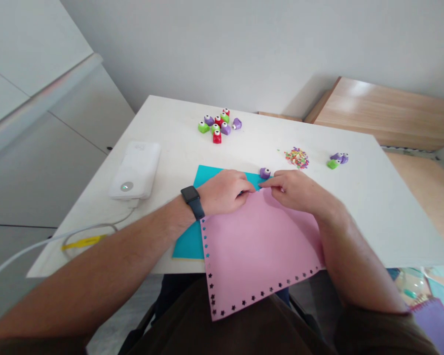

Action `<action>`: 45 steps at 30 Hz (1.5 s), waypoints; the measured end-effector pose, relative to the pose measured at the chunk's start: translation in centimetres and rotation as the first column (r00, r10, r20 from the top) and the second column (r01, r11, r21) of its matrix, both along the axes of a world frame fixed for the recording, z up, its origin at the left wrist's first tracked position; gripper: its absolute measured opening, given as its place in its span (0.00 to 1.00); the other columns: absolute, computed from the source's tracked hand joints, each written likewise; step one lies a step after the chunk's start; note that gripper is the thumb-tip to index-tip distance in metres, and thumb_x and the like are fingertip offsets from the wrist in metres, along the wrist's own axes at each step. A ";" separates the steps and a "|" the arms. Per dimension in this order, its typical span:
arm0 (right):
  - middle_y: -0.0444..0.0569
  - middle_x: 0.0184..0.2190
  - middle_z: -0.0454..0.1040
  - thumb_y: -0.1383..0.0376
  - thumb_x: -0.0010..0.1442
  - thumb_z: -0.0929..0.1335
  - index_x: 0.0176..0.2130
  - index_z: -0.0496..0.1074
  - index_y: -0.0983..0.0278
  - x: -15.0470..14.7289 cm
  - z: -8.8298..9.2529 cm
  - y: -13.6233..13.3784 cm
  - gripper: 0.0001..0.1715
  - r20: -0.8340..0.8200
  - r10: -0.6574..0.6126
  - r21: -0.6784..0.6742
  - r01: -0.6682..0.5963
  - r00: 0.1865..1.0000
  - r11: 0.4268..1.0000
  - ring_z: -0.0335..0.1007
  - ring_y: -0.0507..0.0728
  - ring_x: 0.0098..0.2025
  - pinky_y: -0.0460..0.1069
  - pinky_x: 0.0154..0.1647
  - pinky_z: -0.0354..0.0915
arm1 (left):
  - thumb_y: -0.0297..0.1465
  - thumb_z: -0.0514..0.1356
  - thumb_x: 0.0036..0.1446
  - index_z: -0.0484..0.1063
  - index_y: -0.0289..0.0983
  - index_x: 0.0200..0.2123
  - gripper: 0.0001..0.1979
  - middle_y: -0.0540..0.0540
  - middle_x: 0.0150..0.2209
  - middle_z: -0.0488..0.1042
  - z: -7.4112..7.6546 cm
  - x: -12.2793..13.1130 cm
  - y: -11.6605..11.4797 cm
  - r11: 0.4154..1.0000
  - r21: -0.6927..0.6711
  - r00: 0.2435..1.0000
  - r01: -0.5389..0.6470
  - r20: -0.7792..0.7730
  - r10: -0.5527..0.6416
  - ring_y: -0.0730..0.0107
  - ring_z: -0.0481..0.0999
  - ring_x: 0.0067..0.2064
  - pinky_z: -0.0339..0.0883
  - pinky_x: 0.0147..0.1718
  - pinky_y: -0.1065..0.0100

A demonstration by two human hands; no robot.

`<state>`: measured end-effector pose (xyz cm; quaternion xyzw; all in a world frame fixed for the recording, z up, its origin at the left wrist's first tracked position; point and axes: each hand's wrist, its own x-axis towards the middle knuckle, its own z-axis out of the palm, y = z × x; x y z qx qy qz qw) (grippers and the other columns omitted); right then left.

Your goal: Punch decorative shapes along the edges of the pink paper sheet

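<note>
A pink sheet of paper (pixel 262 246) with star-shaped holes along its left and bottom edges lies over blue sheets (pixel 188 241) and hangs past the table's front edge. My left hand (pixel 225 191), with a dark watch on the wrist, has its fingers curled on the sheet's top edge. Close beside it, my right hand (pixel 294 190) holds that edge with the index finger stretched toward the left fingertips; its thumb is mostly hidden. A purple craft punch (pixel 265 173) with a star mark rests just beyond the fingers.
Several red, green and purple punches (pixel 217 137) stand at the back of the white table (pixel 177 123). Colourful paper bits (pixel 298 158) lie right of centre, near more punches (pixel 333 164). A white power bank (pixel 135 170) with a cable (pixel 89 227) is on the left.
</note>
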<state>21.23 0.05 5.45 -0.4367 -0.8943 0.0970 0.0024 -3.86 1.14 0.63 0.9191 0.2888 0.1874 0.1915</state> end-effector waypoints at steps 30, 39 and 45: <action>0.57 0.49 0.86 0.67 0.66 0.63 0.57 0.83 0.62 5.4 -0.3 2.8 0.27 0.165 -0.488 0.183 0.460 0.857 0.869 0.82 0.69 0.50 0.61 0.53 0.72 | 0.27 0.59 0.69 0.84 0.39 0.47 0.13 0.43 0.41 0.82 0.5 0.0 -0.2 1.000 -0.005 1.000 0.001 -0.023 -0.001 0.60 0.81 0.45 0.71 0.47 0.59; 0.55 0.41 0.85 0.64 0.64 0.67 0.48 0.84 0.62 5.1 -0.4 2.8 0.18 -0.053 -0.476 0.193 0.476 0.878 0.858 0.80 0.64 0.40 0.57 0.44 0.71 | 0.27 0.59 0.68 0.84 0.39 0.47 0.12 0.44 0.40 0.82 0.3 0.0 -0.1 1.000 0.009 1.000 0.003 -0.008 -0.003 0.62 0.80 0.44 0.70 0.45 0.61; 0.50 0.32 0.82 0.65 0.62 0.69 0.37 0.81 0.61 4.0 -0.9 2.8 0.09 -0.184 -0.442 0.207 0.474 0.878 0.856 0.76 0.60 0.34 0.55 0.39 0.68 | 0.27 0.59 0.68 0.83 0.38 0.46 0.12 0.44 0.40 0.82 0.2 0.0 0.0 1.000 0.001 1.000 -0.003 -0.006 0.003 0.62 0.80 0.43 0.70 0.45 0.61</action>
